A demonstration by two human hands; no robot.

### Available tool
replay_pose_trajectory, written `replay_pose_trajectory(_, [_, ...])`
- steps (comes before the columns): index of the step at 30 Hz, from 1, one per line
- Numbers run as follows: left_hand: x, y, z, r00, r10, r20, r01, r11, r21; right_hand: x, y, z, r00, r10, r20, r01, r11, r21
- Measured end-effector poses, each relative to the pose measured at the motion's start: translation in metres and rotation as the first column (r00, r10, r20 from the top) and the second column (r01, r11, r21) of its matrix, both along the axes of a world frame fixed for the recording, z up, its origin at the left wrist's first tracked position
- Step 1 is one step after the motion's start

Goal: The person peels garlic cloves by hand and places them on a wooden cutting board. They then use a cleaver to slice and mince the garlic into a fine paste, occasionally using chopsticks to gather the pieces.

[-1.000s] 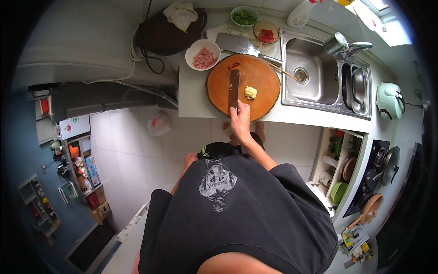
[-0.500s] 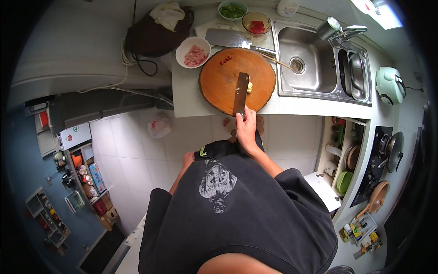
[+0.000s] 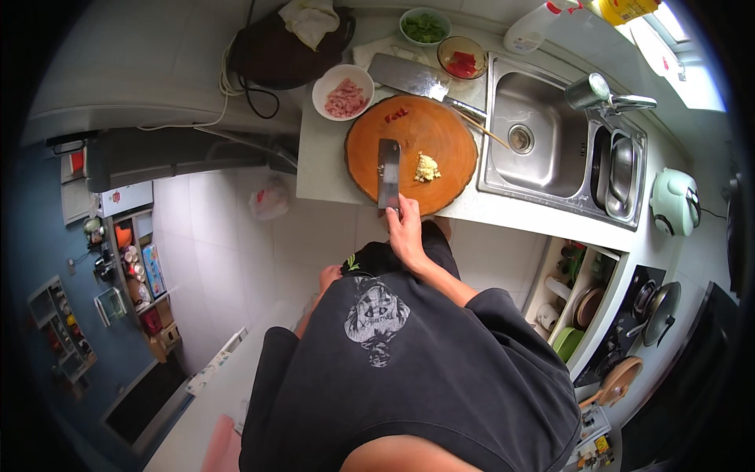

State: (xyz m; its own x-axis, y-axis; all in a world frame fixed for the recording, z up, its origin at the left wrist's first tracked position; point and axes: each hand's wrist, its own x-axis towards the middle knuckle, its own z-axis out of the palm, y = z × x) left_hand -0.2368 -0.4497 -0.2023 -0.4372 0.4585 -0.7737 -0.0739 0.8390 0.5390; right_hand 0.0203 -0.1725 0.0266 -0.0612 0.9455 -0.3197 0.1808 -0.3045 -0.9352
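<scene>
My right hand (image 3: 405,232) is closed round the handle of a kitchen knife (image 3: 388,173). Its broad blade points away from me over the left part of a round wooden chopping board (image 3: 452,141), with pale bits stuck to the metal. To the right of the blade lies a small heap of finely chopped pale yellow bits, probably garlic (image 3: 427,167). Chopped red pieces (image 3: 396,116) sit near the board's far edge. My left hand (image 3: 330,277) hangs low beside my waist, away from the board; its fingers are mostly hidden.
Beyond the board lie a cleaver (image 3: 409,76), a white bowl of sliced raw meat (image 3: 343,93), a glass bowl of red pieces (image 3: 462,58) and a bowl of green leaves (image 3: 425,27). A chopstick-like stick (image 3: 487,131) reaches over the steel sink (image 3: 543,177) at right.
The knife has moved left with my right hand, uncovering the pale chopped heap on the board. My view has tilted and shifted slightly.
</scene>
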Motion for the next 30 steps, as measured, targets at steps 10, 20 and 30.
replay_pose_trajectory(10, [0.063, 0.019, 0.037, 0.962, 0.261, 0.078, -0.254, 0.963, -0.090, 0.134, 0.046, 0.028, 0.939, 0.322, 0.122, -0.316, 0.947, -0.066])
replay_pose_trajectory(20, [0.172, 0.027, 0.010, 0.845, 0.530, 0.076, -0.535, 0.836, 0.121, 0.168, 0.255, 0.035, 0.197, 0.868, 0.455, -0.969, 0.243, -0.044])
replay_pose_trajectory(30, [0.249, -0.045, 0.021, 0.750, 0.661, -0.022, -0.639, 0.732, 0.236, 0.080, 0.319, 0.046, -0.268, 0.644, 0.717, -0.944, -0.322, -0.064])
